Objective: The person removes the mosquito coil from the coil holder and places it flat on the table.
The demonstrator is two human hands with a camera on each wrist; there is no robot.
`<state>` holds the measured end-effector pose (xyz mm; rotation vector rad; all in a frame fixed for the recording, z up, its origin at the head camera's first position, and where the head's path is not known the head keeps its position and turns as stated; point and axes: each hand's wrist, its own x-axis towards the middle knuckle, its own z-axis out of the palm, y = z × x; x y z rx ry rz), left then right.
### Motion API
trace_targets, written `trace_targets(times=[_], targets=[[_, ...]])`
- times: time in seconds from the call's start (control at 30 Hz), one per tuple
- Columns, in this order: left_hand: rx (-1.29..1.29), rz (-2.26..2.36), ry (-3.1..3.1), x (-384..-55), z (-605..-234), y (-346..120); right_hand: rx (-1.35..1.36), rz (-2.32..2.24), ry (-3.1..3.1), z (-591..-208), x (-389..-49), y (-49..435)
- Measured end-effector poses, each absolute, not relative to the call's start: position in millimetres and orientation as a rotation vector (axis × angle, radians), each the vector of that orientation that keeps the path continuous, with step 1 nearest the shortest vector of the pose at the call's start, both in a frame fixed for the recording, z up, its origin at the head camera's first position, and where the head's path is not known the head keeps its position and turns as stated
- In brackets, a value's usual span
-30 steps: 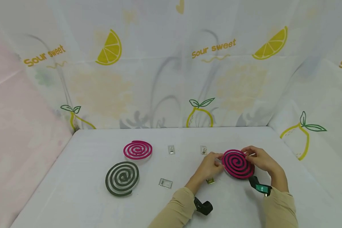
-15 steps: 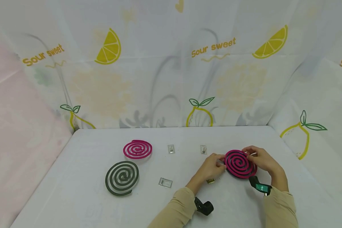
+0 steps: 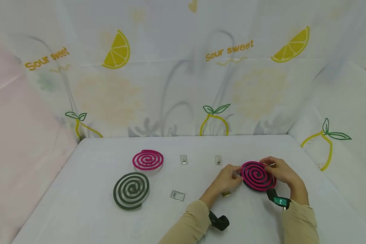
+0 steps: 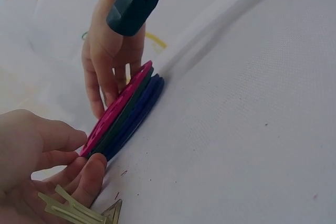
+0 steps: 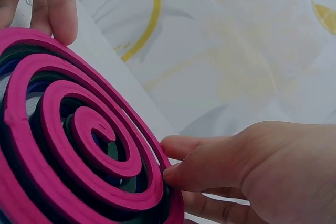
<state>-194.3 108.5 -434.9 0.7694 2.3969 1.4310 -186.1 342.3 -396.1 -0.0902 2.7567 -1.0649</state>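
A pink mosquito coil lies on top of a stack at the right of the table. Under it, in the left wrist view, show a dark green coil and a blue coil. My left hand pinches the stack's left edge, thumb low against the layers and fingers at the pink rim. At the far right edge, my right hand holds the pink coil's rim between thumb and fingers. A small gold metal stand sits just below my left hand, partly hidden by it.
Left on the white table lie another pink coil and a grey-green coil. Small silver metal stands are spread across the middle and back. A printed cloth rises behind the table's far edge.
Both hands keep their hold while the pink coil has shifted slightly right on the stack. My left hand has followed it a little to the right.
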Motion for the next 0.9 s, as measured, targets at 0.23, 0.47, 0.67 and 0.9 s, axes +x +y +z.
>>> trace_targets(times=[0.23,0.47,0.67,0.9], targets=[[0.759,1.42,2.396,-194.5,-436.0,109.7,-0.072,-1.059,2.759,-401.0,-188.0,344.0],[0.764,1.411,2.402,-194.5,-435.8,109.0,-0.083,-1.048,2.783,-401.2,-188.1,344.5],[0.759,1.404,2.408,-194.6,-435.5,108.7,-0.084,-1.04,2.774,-399.4,-187.5,342.7],[0.752,1.395,2.405,-192.8,-432.3,107.7,-0.099,-1.052,2.784,-399.8,-186.5,343.1]])
